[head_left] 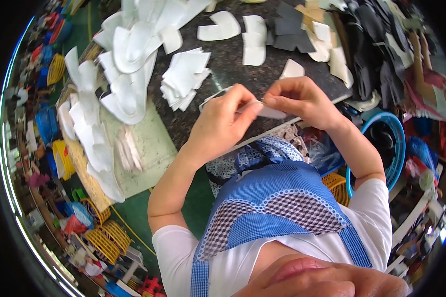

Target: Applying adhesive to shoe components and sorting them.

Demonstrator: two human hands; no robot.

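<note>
I'm pinching a thin white cut piece (262, 110) btwn my left hand (222, 119) & right hand (297, 101), fingers closed on it; white stack (184, 78) just beyond left.

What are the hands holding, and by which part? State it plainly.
Both the left hand and right hand pinch one thin, flat pale piece between fingertips, along its upper edge, over the dark table.

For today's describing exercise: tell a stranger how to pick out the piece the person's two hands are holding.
Start at the dark speckled table and find its near edge, where the left hand and right hand meet. Pinched between them is a thin pale piece. Unlike the stacked white pieces lying loose nearby, it alone is held.
</note>
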